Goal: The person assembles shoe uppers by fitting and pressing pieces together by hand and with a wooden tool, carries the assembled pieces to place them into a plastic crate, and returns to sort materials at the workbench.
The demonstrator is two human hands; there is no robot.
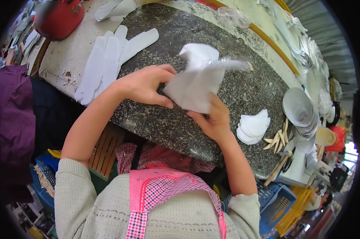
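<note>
A thin whitish-grey sheet piece (196,85), blurred by motion, stands up over the dark speckled slab (148,119). My right hand (215,119) pinches its lower right edge between thumb and fingers. At its left edge is my left hand (148,85), curved, with thumb and fingers apart and some fingertips hidden. A clear crinkled plastic strip (231,64) runs right from the sheet's upper part. Long white insole-shaped pieces (104,63) lie fanned out beyond my left forearm. A small stack of white curved pieces (253,125) sits right of my right hand.
Pale pointed slivers (277,139) and a wooden-handled tool (278,169) lie near the right edge. Nested grey curved pieces (299,105) stand beyond them. A red rounded object (60,18) is at far left; crumpled clear plastic (233,16) lies at the back. A blue crate (275,207) is below right.
</note>
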